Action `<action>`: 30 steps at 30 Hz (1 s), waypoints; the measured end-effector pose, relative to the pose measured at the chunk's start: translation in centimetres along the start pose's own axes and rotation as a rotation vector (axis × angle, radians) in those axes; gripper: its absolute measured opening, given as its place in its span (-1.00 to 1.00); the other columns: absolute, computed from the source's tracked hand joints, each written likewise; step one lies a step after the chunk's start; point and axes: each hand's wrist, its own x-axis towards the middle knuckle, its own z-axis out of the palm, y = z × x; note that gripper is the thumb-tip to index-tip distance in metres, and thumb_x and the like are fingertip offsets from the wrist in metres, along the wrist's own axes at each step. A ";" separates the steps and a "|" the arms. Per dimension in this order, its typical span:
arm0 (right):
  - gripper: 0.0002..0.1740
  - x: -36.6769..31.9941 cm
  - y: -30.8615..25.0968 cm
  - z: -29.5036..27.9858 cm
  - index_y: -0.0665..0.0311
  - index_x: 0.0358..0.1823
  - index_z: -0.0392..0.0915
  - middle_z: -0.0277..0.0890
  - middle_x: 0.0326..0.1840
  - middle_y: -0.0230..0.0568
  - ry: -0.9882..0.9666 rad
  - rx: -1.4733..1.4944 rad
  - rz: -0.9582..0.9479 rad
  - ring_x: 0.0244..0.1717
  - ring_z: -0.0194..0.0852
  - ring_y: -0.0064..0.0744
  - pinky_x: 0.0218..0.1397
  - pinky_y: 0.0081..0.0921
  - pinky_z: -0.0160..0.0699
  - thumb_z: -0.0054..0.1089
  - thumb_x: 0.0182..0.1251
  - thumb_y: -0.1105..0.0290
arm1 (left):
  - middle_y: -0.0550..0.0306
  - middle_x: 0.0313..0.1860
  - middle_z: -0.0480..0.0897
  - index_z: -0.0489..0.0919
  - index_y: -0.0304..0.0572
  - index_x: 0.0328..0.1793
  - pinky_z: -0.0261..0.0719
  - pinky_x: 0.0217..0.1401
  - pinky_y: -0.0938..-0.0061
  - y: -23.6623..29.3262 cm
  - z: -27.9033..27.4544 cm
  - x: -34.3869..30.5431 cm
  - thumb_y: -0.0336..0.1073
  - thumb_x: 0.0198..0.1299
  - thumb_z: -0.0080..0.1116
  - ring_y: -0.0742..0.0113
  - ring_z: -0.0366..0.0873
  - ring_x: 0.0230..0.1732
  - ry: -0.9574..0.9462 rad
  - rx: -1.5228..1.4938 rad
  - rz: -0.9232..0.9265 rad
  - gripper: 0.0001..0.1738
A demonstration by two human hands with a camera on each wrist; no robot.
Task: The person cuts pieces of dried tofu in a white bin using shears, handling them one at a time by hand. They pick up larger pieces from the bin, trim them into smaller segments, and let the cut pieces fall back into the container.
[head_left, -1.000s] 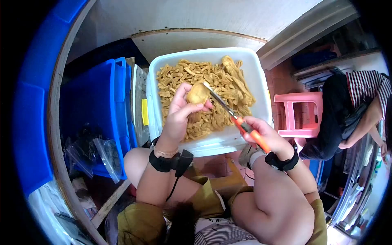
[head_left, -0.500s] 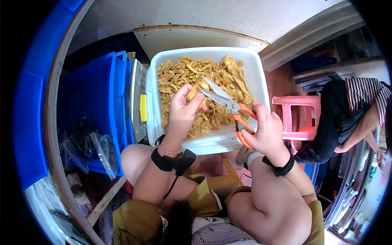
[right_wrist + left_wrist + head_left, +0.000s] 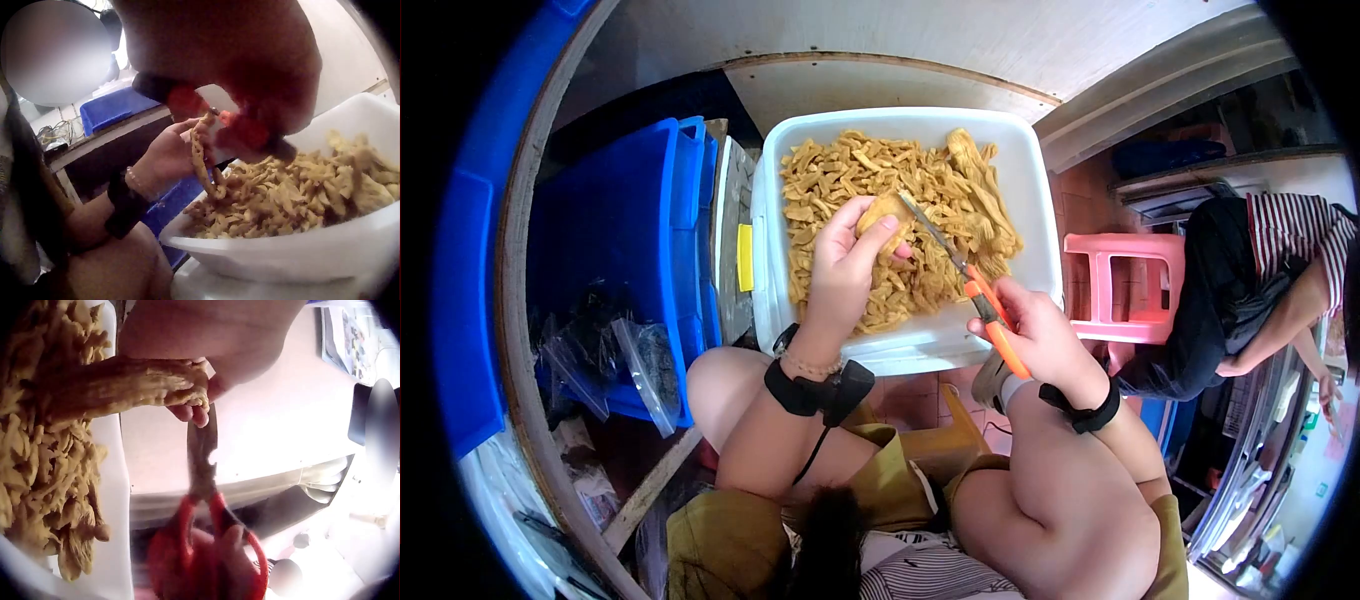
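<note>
My left hand [image 3: 840,262] pinches a tan, wrinkled, limp piece of food [image 3: 882,212] over a white tub [image 3: 1040,225]. In the left wrist view that piece [image 3: 125,387] hangs as a long, folded strip. Scissors with orange handles [image 3: 997,325] are gripped in my right hand [image 3: 1045,335], their blades nearly together and the tips at the piece's right edge, close to my left fingers. Below both hands lies a heap of cut tan pieces [image 3: 830,170], with longer uncut ones [image 3: 980,190] along the tub's right side.
Blue crates [image 3: 610,220] stand to the left, with clear plastic bags [image 3: 645,370] in front. A pink stool [image 3: 1125,285] is on the right, beside a seated person in a striped top [image 3: 1295,225]. A pale wall panel [image 3: 880,85] rises behind the tub.
The scissors were nearly together, then spread wide across the piece, and are now brought together again. The piece has shifted in my left fingers, which stay over the tub.
</note>
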 end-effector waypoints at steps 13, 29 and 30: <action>-0.41 0.0 -0.8 0.4 0.31 -0.14 0.40 0.37 -0.58 -0.20 0.201 -0.112 -0.019 -0.54 0.47 -0.30 -0.46 -0.39 0.41 0.47 -0.01 0.06 | 0.18 -0.25 0.62 0.49 -0.31 -0.01 0.49 -0.17 0.61 -0.2 -0.2 0.3 -0.34 0.36 0.00 0.51 0.53 -0.31 0.037 -0.037 -0.013 -0.80; -0.37 0.0 0.1 0.2 0.31 -0.22 0.45 0.43 -0.56 -0.04 0.224 -0.290 0.006 -0.48 0.53 0.04 -0.44 -0.25 0.43 0.42 -0.07 -0.09 | 0.22 -0.46 0.59 0.57 -0.32 -0.05 0.50 -0.37 0.62 -0.9 0.6 -0.6 -0.39 0.33 0.02 0.55 0.52 -0.47 -0.088 0.311 -0.145 -0.82; -0.35 0.0 0.1 0.1 0.31 -0.26 0.45 0.39 -0.61 -0.04 0.206 -0.246 -0.001 -0.49 0.52 0.04 -0.45 -0.25 0.41 0.43 -0.08 -0.14 | 0.22 -0.46 0.59 0.57 -0.32 -0.05 0.50 -0.37 0.62 -1.0 0.4 -0.6 -0.39 0.33 0.02 0.55 0.52 -0.47 -0.092 0.313 -0.149 -0.82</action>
